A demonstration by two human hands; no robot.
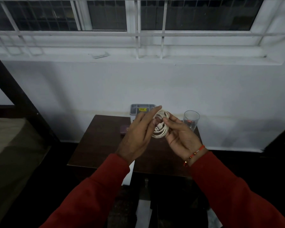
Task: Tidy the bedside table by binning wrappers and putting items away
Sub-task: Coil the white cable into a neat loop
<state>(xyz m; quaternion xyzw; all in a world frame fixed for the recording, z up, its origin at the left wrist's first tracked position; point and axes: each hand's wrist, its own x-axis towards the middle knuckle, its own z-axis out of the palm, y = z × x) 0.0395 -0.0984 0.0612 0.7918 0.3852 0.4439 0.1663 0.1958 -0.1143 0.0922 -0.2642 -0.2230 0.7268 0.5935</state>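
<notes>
The small dark table (105,145) stood against the white wall below the window, its near edge crossed by both red sleeves, with dark floor open to either side. Above its middle both hands held a coiled white cable (161,127). The right hand (181,137), palm up, curled its fingers around the coil's right side; the left hand (136,137) pinched the left side, forefinger stretched out straight. A glass (191,120) stood at the far right corner. A grey tray (142,109) at the back was half hidden by the fingers, and a small dark box (123,130) beside the left hand was too dim to identify.
</notes>
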